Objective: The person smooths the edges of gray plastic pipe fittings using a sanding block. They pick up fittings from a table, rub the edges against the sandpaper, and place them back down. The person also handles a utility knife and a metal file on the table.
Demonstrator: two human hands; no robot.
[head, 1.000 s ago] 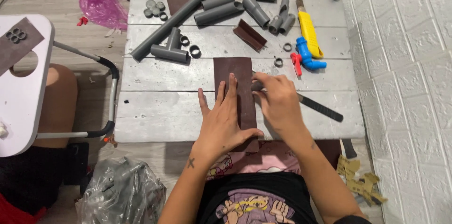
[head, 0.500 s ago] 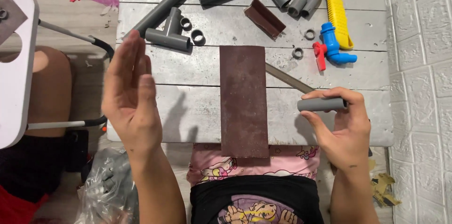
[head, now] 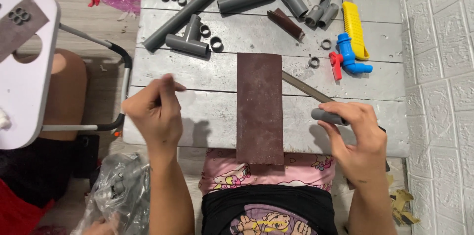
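Both hands have come off the brown sandpaper sheet point(head: 259, 109), which lies flat mid-table point(head: 217, 116), the left hand point(head: 155, 111) now loosely curled and grasping nothing, the right hand point(head: 358, 138) clenched round a short grey pipe piece point(head: 328, 116) beside it.

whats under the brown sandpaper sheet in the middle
The brown sandpaper sheet lies flat on the grey plank table; its near end overhangs the edge above the person's lap. Anything beneath the sheet is covered.
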